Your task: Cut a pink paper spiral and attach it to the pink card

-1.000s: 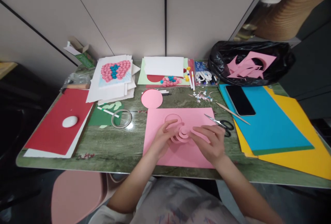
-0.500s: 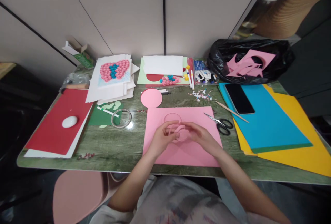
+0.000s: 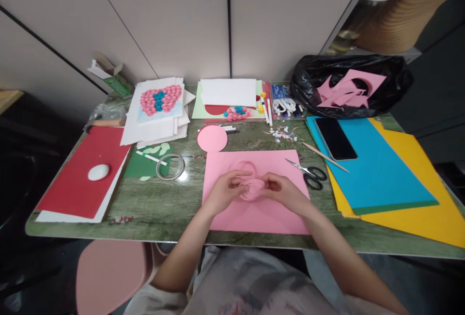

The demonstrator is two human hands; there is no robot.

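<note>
Between my two hands is a coiled pink paper spiral [image 3: 253, 189], its rings gathered into a round shape. My left hand [image 3: 225, 191] grips its left side with thumb and fingers. On the right side, my right hand [image 3: 281, 190] pinches it with bent fingers. Under both hands lies a pink paper sheet [image 3: 254, 220]. A loop of the pink strip shows just beyond the fingers. Black-handled scissors [image 3: 310, 173] rest at the sheet's right edge, and a pink paper circle [image 3: 212, 138] lies past its far left corner.
A pencil-like wooden stick [image 3: 325, 156] and a phone [image 3: 336, 138] lie on blue paper [image 3: 385, 174] at right. Behind is a black bag [image 3: 301, 82] of pink scraps. To the left are a tape ring [image 3: 170, 178], red paper [image 3: 76, 189] and a white oval object [image 3: 98, 172].
My right hand has moved left and closer to my left hand. The spiral, looser and more spread a second ago, is now drawn into a tighter coil between the fingers.
</note>
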